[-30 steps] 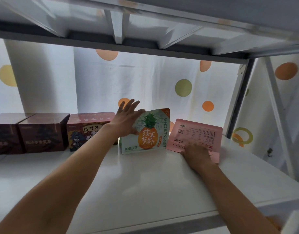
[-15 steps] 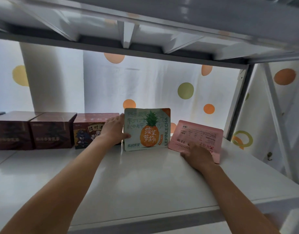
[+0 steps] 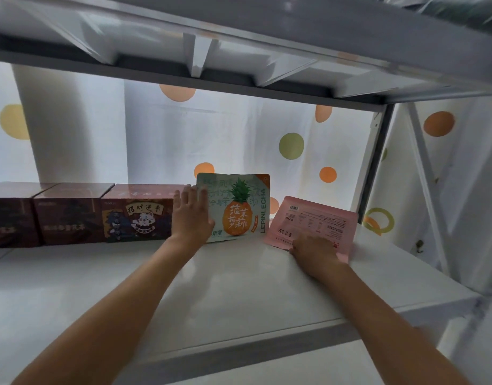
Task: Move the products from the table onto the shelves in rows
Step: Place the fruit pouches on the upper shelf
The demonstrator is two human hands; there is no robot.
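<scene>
A green pouch with a pineapple print [image 3: 239,209] stands upright at the back of the white shelf [image 3: 211,295]. My left hand [image 3: 190,215] lies flat against the pouch's left front, fingers straight and pointing up. To the right a pink pouch [image 3: 314,220] leans back, printed side toward me. My right hand [image 3: 314,252] presses on its lower edge, fingers bent over it. Whether the fingers grip the pink pouch is hidden by the back of the hand.
Left of the pouches a box with a cartoon cat [image 3: 139,215] and two dark red boxes [image 3: 70,215] form a row along the back. The upper shelf [image 3: 239,51] hangs low overhead. A dark post [image 3: 375,159] marks the right end. A dotted curtain [image 3: 239,134] hangs behind.
My left hand came down from the pineapple pouch's top left corner to its left front and flattened there. The pouch now stands straighter. My right hand stayed on the pink pouch.
</scene>
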